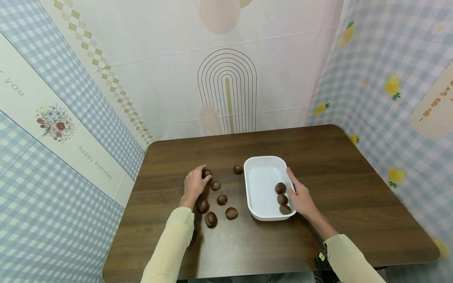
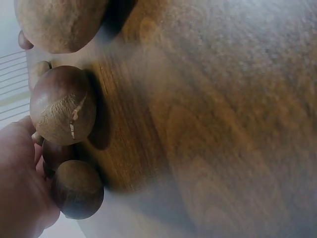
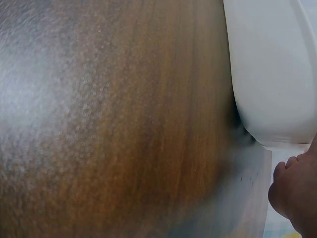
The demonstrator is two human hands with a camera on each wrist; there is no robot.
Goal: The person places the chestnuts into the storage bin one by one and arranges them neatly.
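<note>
At the table's left side my left hand (image 1: 195, 183) has its thumb and fingers around a brown chestnut (image 1: 207, 172), which they partly cover. In the left wrist view that hand (image 2: 22, 181) shows at the left edge, beside several chestnuts (image 2: 64, 106). My right hand (image 1: 301, 196) grips the right rim of a white plastic container (image 1: 260, 188), also seen from outside in the right wrist view. Three chestnuts (image 1: 282, 199) lie inside along its right wall. Nearest the left hand on the table is a smaller chestnut (image 1: 216, 185).
More loose chestnuts (image 1: 221, 199) are spread between the left forearm and the container. A single chestnut (image 1: 238, 169) lies close to the container's left rim. The brown wooden table (image 1: 354, 188) backs onto a patterned cloth (image 1: 283, 78).
</note>
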